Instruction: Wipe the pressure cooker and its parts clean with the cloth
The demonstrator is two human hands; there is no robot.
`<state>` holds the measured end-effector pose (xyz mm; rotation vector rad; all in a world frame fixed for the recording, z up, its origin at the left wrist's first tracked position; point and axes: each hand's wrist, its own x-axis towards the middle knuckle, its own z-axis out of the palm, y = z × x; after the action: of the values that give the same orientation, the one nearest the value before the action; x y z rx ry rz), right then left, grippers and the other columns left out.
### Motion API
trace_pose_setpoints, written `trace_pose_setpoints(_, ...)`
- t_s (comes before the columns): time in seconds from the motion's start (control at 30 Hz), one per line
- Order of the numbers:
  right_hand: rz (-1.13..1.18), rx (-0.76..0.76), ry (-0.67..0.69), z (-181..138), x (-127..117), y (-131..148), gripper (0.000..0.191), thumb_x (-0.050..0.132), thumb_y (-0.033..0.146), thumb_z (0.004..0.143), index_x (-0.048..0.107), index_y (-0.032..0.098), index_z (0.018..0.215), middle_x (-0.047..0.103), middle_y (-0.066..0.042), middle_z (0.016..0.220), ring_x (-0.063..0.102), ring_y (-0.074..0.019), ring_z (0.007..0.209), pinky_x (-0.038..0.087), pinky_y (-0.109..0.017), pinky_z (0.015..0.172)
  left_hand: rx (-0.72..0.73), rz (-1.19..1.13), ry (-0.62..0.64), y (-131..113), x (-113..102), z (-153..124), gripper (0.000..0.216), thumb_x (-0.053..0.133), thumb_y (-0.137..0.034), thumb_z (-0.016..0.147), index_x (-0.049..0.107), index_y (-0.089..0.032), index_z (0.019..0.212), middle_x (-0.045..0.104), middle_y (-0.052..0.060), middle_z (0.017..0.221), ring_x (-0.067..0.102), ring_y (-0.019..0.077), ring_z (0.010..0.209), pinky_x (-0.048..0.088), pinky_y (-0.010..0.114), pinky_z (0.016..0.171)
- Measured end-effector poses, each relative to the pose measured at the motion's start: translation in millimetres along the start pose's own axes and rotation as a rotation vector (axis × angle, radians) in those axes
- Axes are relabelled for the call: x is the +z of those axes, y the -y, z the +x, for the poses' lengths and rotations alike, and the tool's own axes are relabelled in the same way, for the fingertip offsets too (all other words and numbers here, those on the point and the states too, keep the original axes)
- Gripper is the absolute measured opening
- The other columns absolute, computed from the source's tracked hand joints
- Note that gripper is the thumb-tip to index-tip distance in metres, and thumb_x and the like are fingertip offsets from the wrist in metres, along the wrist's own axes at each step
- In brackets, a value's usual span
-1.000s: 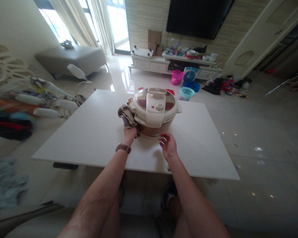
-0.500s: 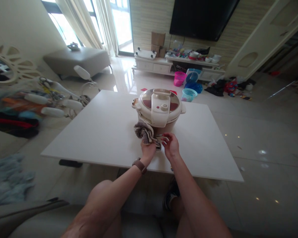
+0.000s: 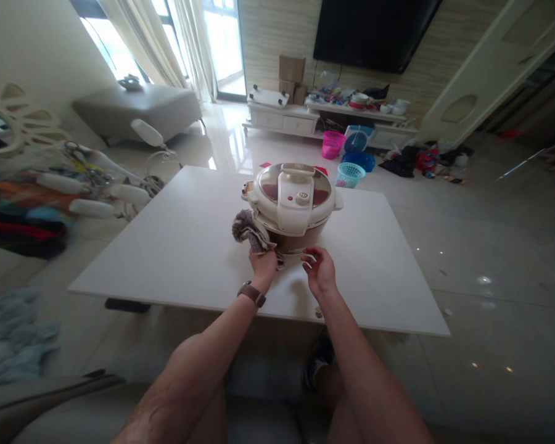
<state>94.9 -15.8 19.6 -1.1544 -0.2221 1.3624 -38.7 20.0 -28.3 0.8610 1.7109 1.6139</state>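
Note:
A cream and brown electric pressure cooker (image 3: 296, 203) with a shiny lid stands on the white table (image 3: 189, 246). My left hand (image 3: 263, 266), with a watch on the wrist, is closed on a crumpled grey-brown striped cloth (image 3: 252, 233) at the cooker's lower left front. Close to the cooker's front base, my right hand (image 3: 320, 270) has its fingers curled, thumb and forefinger together at the end of a thin pale edge or strip (image 3: 292, 251). Whether that strip belongs to the cooker I cannot tell.
White lamp-like arms (image 3: 129, 194) reach beside the table's left edge. On the floor beyond stand a pink basket (image 3: 333, 145) and a light blue basket (image 3: 350, 175). A cluttered TV cabinet (image 3: 300, 125) lines the far wall, and a grey bench (image 3: 139, 114) is by the window.
My left hand has moved left with the cloth, away from my right hand. The right hand stays near the cooker's front base with its fingers curled.

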Motion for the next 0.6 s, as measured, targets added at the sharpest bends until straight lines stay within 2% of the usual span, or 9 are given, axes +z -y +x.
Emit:
trace_pose_setpoints(0.13, 0.012, -0.014, 0.001, -0.2, -0.6, 2.4, 0.007, 0.068, 0.029, 0.071, 0.067, 0.022, 0.073, 0.072, 0.003, 0.072, 0.062, -0.0108, 0.059, 0.041, -0.024, 0.054, -0.008, 0.021, -0.033, 6.6, -2.8, 25.1, 0.035, 0.068, -0.004, 0.067, 0.076, -0.019, 0.097, 0.082, 0.011, 0.104, 0.072, 0.0314, 0.127, 0.053, 0.039, 0.117)
trace_pose_setpoints(0.27, 0.021, -0.018, -0.001, -1.2, -0.4, 4.3, 0.008, 0.067, 0.029, 0.071, 0.067, 0.022, 0.073, 0.071, 0.003, 0.071, 0.061, -0.0097, 0.058, 0.041, -0.023, 0.054, 0.012, 0.032, -0.050, 12.5, -4.0, 36.2, 0.033, 0.066, -0.004, 0.062, 0.072, -0.020, 0.090, 0.081, 0.010, 0.097, 0.073, 0.0323, 0.125, 0.055, 0.039, 0.114)
trace_pose_setpoints(0.47, 0.024, -0.033, -0.017, -2.2, -0.3, 5.9, 0.008, 0.067, 0.029, 0.072, 0.067, 0.021, 0.074, 0.071, 0.003, 0.073, 0.062, -0.0093, 0.057, 0.041, -0.023, 0.054, -0.044, -0.007, -0.052, 4.4, -6.9, 32.6, 0.041, 0.067, -0.003, 0.059, 0.072, -0.018, 0.097, 0.080, 0.008, 0.092, 0.074, 0.0310, 0.119, 0.058, 0.034, 0.107)
trace_pose_setpoints(0.6, 0.036, -0.048, -0.030, -3.6, 1.7, 6.7, 0.006, 0.066, 0.028, 0.073, 0.067, 0.021, 0.073, 0.071, 0.003, 0.072, 0.061, -0.0090, 0.056, 0.041, -0.022, 0.053, -0.040, -0.025, -0.028, 0.5, -6.8, 12.4, 0.038, 0.067, -0.003, 0.062, 0.074, -0.019, 0.095, 0.081, 0.009, 0.096, 0.074, 0.0315, 0.120, 0.056, 0.038, 0.112)
